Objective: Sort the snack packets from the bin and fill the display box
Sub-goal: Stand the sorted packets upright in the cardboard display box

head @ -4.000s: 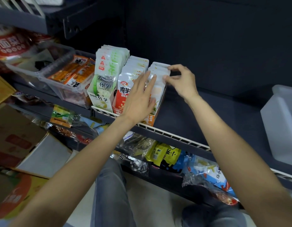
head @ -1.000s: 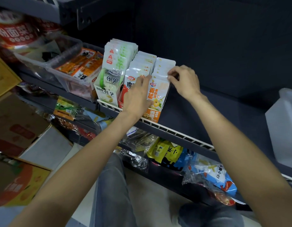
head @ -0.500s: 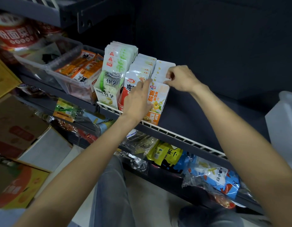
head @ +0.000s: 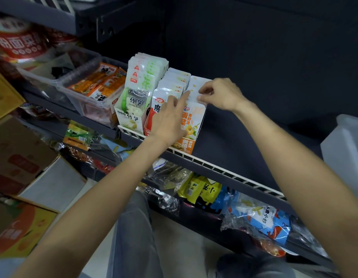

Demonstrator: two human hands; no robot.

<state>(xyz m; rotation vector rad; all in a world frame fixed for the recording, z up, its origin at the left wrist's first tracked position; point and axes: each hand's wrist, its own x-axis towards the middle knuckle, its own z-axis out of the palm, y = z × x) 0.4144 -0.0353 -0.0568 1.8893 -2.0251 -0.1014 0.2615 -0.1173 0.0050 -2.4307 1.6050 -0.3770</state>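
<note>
— What changed?
— My right hand slid left, pinching packets in the orange box; left hand stays flat against it.
— Count?
— Three boxes on the shelf.

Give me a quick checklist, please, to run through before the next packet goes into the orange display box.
1. Orange box upright at the shelf edge: ok.
2. Left hand steadying the box front: ok.
3. Right hand pinching the packet tops: ok.
4. Packets upright in their row: ok.
5. Room left in the box: cannot tell.
6. Neighbouring red box undisturbed: ok.
</note>
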